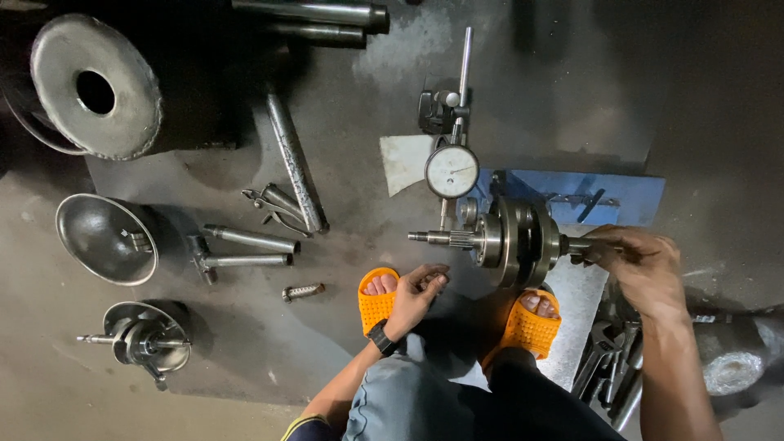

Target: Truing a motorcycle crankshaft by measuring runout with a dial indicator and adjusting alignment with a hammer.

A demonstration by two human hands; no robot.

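Note:
A steel crankshaft (514, 238) lies sideways on a blue stand (629, 196) in front of me, its splined end pointing left. A round dial gauge (452, 171) on a thin upright rod sits just above that left end. My right hand (641, 265) grips the shaft's right end. My left hand (418, 292), a black watch on its wrist, hovers below the left end with fingers loosely curled and empty. My feet in orange sandals (377, 300) rest on the floor below the crankshaft.
On the grey floor to the left lie a metal bowl (106, 238), pliers (273, 204), a long steel rod (294, 163), two short shafts (245, 249), a second crankshaft (147, 339) and a big holed cylinder (94, 86). Wrenches (608, 359) lie at right.

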